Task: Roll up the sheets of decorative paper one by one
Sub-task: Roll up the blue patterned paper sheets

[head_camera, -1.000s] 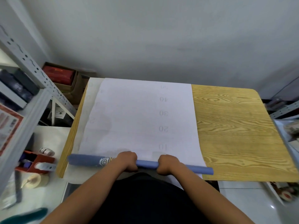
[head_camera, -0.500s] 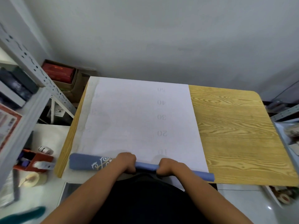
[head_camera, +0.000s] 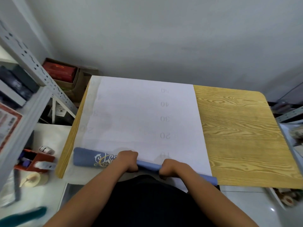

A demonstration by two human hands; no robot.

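Paper roll (head_camera: 91, 158), gripped by left hand (head_camera: 128, 161) and right hand (head_camera: 170, 167), has thickened leftward.

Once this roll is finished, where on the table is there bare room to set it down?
The bare wood of the table, right of the white sheet, runs free to the far and right edges. The left side is crowded: the sheet nearly reaches that edge. Both hands, left and right, grip the blue roll at the near edge.

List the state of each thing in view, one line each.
decorative paper: mostly flat, white back up, near edge rolled.
rolled part: blue, wider at its left end.
left hand: grips the roll.
right hand: grips the roll.
wooden table: right part bare.
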